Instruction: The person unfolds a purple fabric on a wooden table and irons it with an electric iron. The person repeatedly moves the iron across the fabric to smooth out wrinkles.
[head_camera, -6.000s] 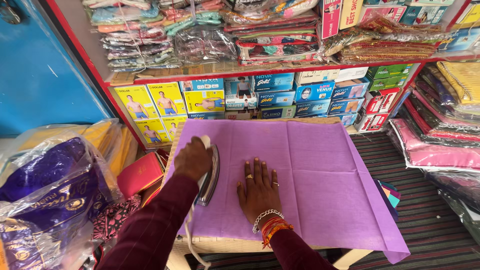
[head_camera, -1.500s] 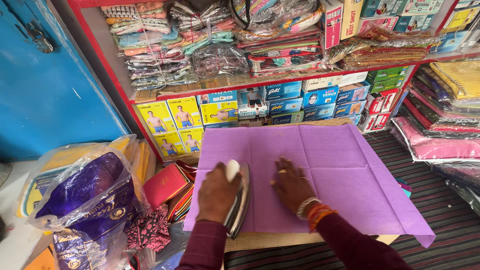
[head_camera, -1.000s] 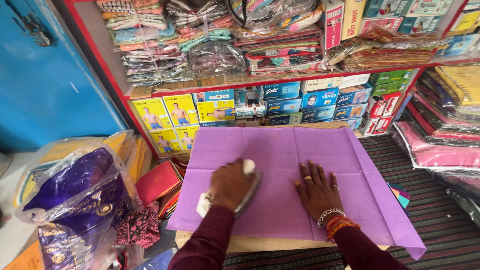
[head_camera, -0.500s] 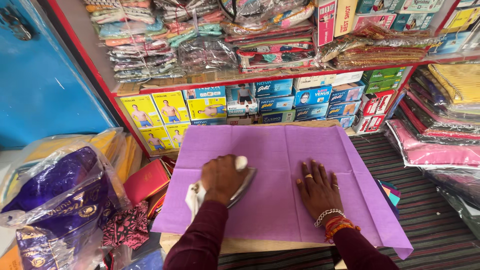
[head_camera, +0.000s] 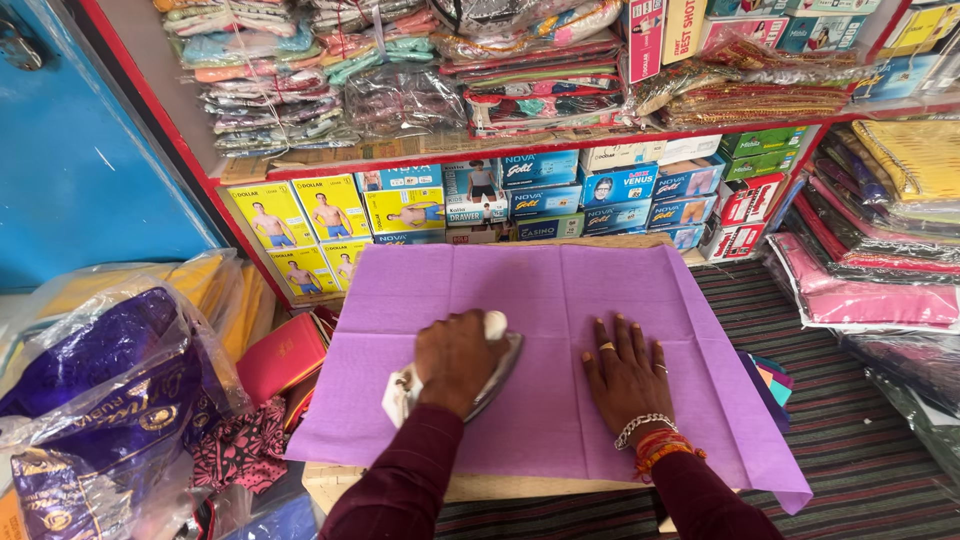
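Bright, even daylight fills the shop; colours are vivid. Soft shadows sit under the hands on the purple cloth (head_camera: 560, 340). Plastic bags (head_camera: 110, 390) glint (slight wide-angle bending at edges).

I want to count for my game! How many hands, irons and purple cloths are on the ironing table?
Hands: 2, left hand and right hand
Irons: 1, iron
Purple cloths: 1, purple cloth
Total: 4

My left hand (head_camera: 455, 360) is curled tight around the handle of the iron (head_camera: 492, 368). Right of the iron, my right hand (head_camera: 625, 375) lies flat, fingers spread, wrist bangled.
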